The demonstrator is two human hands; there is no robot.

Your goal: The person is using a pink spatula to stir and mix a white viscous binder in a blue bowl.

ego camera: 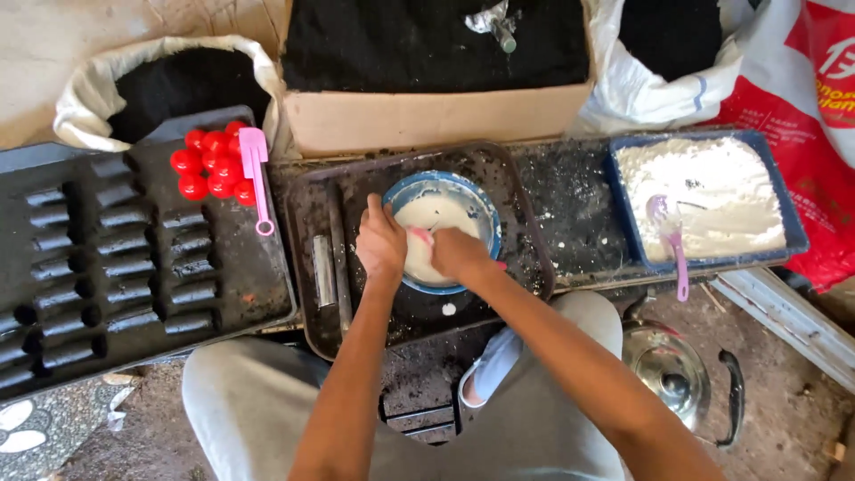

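Surroundings, placed from the blue bowl (443, 229): left of it, two grey rods (330, 258) on the same dark tray (525, 267); further left, a black mould tray (134, 258) of dark cylinders with red balls (209, 165) and a pink spoon (256, 178). Behind it, a cardboard box (427, 116) of black powder. To its right, a blue tub (784, 214) of white powder with a purple spoon (670, 236). Nearer the person, a steel kettle (672, 374).

Bowl: round, blue-rimmed, holding white paste. Left hand (381, 242) grips its left rim. Right hand (459, 252) is closed over it, apparently on a pink utensil (419, 234), mostly hidden.
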